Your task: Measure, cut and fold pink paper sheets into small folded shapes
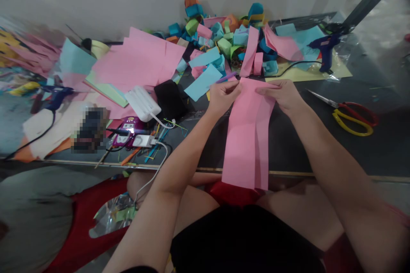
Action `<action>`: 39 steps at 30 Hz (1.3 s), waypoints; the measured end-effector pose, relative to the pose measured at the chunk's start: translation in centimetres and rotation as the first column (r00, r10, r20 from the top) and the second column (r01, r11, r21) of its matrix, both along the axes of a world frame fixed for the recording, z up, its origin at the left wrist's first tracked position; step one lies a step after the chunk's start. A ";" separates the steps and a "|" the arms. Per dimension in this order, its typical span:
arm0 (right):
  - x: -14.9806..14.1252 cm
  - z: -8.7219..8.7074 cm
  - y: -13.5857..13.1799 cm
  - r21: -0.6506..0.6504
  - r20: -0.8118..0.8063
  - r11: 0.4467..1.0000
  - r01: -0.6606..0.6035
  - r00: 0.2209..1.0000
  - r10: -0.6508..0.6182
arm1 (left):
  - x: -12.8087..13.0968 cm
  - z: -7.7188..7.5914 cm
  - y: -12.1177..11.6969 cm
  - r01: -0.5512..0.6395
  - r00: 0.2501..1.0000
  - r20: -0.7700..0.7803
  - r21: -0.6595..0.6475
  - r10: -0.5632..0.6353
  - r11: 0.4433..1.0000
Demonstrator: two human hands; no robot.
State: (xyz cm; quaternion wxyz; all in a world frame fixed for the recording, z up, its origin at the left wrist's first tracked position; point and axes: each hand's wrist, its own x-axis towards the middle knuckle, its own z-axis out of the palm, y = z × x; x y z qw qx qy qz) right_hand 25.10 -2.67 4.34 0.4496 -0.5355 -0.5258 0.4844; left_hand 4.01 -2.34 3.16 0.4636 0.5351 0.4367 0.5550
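A long pink paper sheet (241,140) hangs over the table's near edge toward my lap, with a lengthwise crease and a flap along its right side. My left hand (223,96) is closed, pinching the far left corner of the sheet between thumb and fingers. At the far right corner, my right hand (285,95) is closed on the same sheet. A purple pen (226,77) lies just beyond my left hand. Light blue paper pieces (203,82) are close to it. Right of my right hand lie scissors (352,117) with red and yellow handles.
Behind stands a heap of small folded paper boxes (224,42). Pink sheets (141,59) spread at left, near a white power bank (143,103) and a purple power strip (128,130). Glue guns lie at right (326,51) and left (57,96). Another person (35,217) sits at left.
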 end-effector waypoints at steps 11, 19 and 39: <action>-0.2 -0.1 0.2 0.115 0.048 0.993 0.039 0.998 -0.044 | -0.3 -1.8 1.0 -0.064 0.973 -0.196 0.296 0.126 0.953; 0.1 -0.8 0.4 0.190 0.067 0.979 0.070 0.994 -0.084 | -0.3 -1.5 0.8 -0.087 0.958 -0.228 0.341 0.172 0.936; 1.4 1.4 0.5 -0.053 0.119 0.998 -0.020 0.993 0.026 | 0.1 -1.7 0.6 0.163 0.947 -0.312 0.260 -0.076 0.952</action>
